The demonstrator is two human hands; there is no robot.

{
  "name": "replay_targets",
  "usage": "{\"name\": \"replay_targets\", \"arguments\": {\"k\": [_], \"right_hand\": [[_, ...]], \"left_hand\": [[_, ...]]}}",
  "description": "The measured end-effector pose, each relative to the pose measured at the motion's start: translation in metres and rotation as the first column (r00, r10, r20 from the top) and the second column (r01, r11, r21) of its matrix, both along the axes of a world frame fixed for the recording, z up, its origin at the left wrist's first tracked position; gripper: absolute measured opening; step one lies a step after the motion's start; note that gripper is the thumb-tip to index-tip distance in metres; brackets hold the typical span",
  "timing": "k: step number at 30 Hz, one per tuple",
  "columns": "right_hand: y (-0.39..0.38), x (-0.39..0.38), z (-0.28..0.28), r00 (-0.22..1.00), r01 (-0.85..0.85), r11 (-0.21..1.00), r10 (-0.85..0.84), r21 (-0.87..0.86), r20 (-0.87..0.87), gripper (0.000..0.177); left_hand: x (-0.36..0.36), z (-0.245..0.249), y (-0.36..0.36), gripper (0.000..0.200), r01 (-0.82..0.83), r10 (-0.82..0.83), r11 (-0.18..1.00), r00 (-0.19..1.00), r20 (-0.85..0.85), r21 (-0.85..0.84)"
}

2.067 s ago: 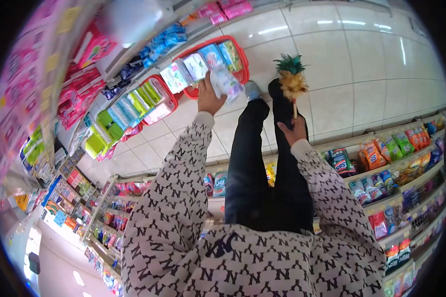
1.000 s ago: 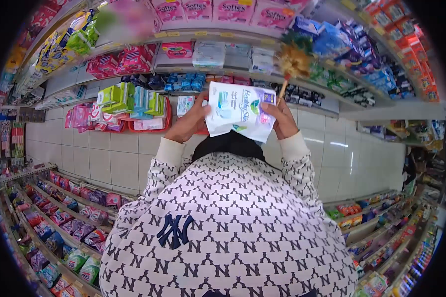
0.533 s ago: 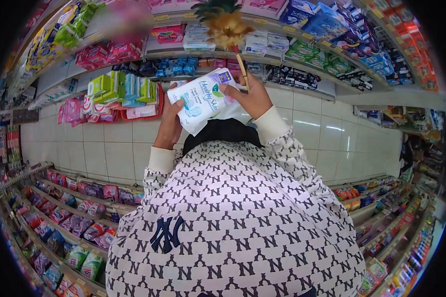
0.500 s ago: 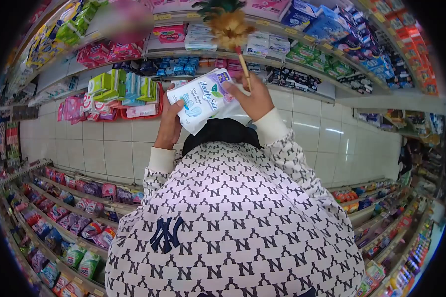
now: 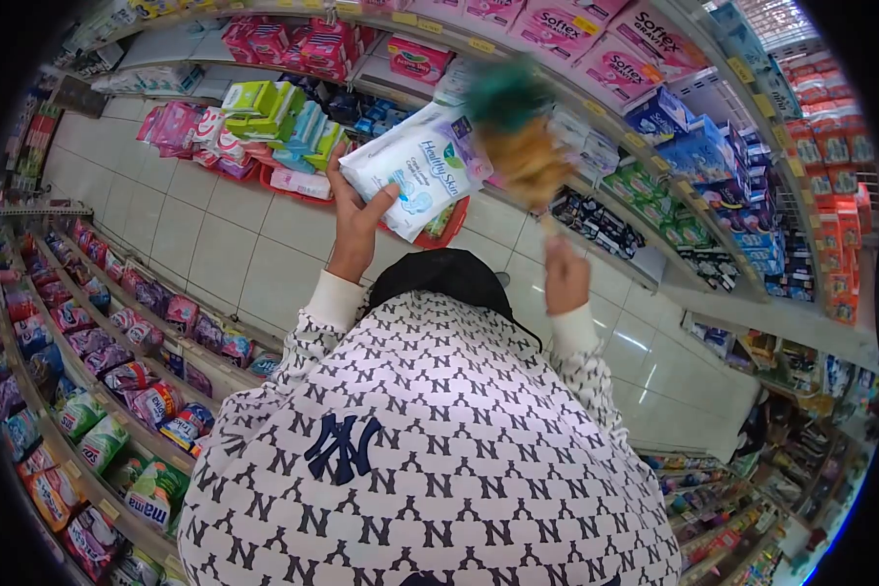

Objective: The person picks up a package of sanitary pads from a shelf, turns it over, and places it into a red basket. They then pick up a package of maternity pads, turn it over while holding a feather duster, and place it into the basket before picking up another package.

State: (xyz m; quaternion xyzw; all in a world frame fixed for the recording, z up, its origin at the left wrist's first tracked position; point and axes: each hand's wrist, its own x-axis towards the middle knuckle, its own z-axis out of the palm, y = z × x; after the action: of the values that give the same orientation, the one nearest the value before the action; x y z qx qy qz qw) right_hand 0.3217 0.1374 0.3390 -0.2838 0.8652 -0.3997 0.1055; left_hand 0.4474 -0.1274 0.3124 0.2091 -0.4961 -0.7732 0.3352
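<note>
My left hand (image 5: 358, 227) grips a white and purple pack of sanitary pads (image 5: 408, 174) by its lower left side, thumb across the front. The print "Healthy Skin" faces up. In my right hand (image 5: 565, 276), closed around the handle, is a feather duster (image 5: 520, 137) with green and tan feathers. Motion smears the feathers, which are beside the pack's right edge and in front of the shelf. Below the pack shows part of a red basket (image 5: 446, 227).
More pad packs (image 5: 269, 122) are heaped in red baskets on the tiled floor (image 5: 200, 239). Ahead stands a shelf with pink Softex packs (image 5: 562, 31) and blue packs (image 5: 698, 146). Another shelf of pouches (image 5: 132, 381) runs behind me on the left.
My right hand has come off the pack and moved right and down with the feather duster, now blurred by motion. My left hand alone holds the pack. The view has turned and shifted.
</note>
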Motion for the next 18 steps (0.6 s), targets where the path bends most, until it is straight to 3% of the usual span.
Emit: {"name": "replay_targets", "arguments": {"k": [2, 3, 4, 5, 6, 8, 11, 12, 13, 14, 15, 16, 18], "right_hand": [[0.000, 0.008, 0.002, 0.990, -0.119, 0.991, 0.123, 0.067, -0.061, 0.024], [0.002, 0.005, -0.006, 0.987, -0.131, 0.983, 0.142, 0.129, -0.080, 0.024], [0.004, 0.002, -0.018, 0.982, -0.142, 0.971, 0.163, 0.193, -0.095, 0.025], [0.007, -0.014, -0.045, 0.991, 0.048, 0.998, -0.041, 0.051, -0.128, 0.024], [0.016, -0.028, -0.048, 0.992, 0.114, 0.993, -0.114, -0.012, -0.048, 0.025], [0.025, -0.055, -0.046, 0.966, 0.243, 0.962, -0.227, -0.128, 0.127, 0.026], [0.019, -0.034, 0.016, 0.949, -0.020, 0.993, 0.057, -0.120, 0.310, 0.030], [0.013, -0.029, 0.033, 0.953, -0.164, 0.986, 0.162, -0.011, 0.256, 0.030], [0.003, -0.027, 0.048, 0.939, -0.297, 0.949, 0.271, 0.104, 0.209, 0.030], [-0.004, -0.028, 0.053, 0.907, -0.416, 0.882, 0.384, 0.223, 0.176, 0.030], [-0.002, -0.039, 0.029, 0.946, -0.316, 0.946, 0.309, 0.069, 0.101, 0.031], [-0.003, -0.054, 0.031, 0.973, -0.221, 0.964, 0.209, 0.145, 0.095, 0.031], [-0.006, -0.083, 0.041, 0.998, -0.034, 0.956, 0.019, 0.292, 0.053, 0.031]], "left_hand": [[-0.003, -0.010, -0.003, 0.092, 0.027, -0.028, 0.995, 1.000, -0.006, -0.100], [-0.004, -0.001, 0.003, 0.101, 0.055, -0.052, 0.998, 0.994, -0.100, 0.027], [-0.008, 0.003, 0.005, 0.103, 0.041, -0.044, 0.999, 0.996, -0.077, -0.032], [-0.010, 0.006, 0.007, 0.105, 0.026, -0.030, 0.996, 0.998, -0.053, -0.091], [-0.010, 0.007, 0.009, 0.107, 0.003, -0.008, 0.989, 1.000, -0.028, -0.149], [-0.010, 0.005, 0.003, 0.118, -0.005, 0.024, 0.900, 0.999, 0.040, -0.437], [-0.007, 0.016, 0.004, 0.127, 0.037, 0.066, 0.733, 0.990, 0.126, -0.679], [-0.007, 0.019, 0.005, 0.128, 0.044, 0.039, 0.734, 0.994, 0.106, -0.678], [-0.004, 0.031, 0.000, 0.127, 0.156, 0.128, 0.343, 0.969, 0.211, -0.926], [-0.004, 0.028, 0.003, 0.127, 0.110, 0.117, 0.430, 0.977, 0.176, -0.896], [-0.004, 0.026, 0.006, 0.127, 0.060, 0.108, 0.514, 0.985, 0.134, -0.856], [-0.004, 0.023, 0.010, 0.127, 0.007, 0.103, 0.591, 0.991, 0.085, -0.807], [-0.001, 0.022, 0.011, 0.127, 0.052, 0.077, 0.615, 0.989, 0.126, -0.787]]}}
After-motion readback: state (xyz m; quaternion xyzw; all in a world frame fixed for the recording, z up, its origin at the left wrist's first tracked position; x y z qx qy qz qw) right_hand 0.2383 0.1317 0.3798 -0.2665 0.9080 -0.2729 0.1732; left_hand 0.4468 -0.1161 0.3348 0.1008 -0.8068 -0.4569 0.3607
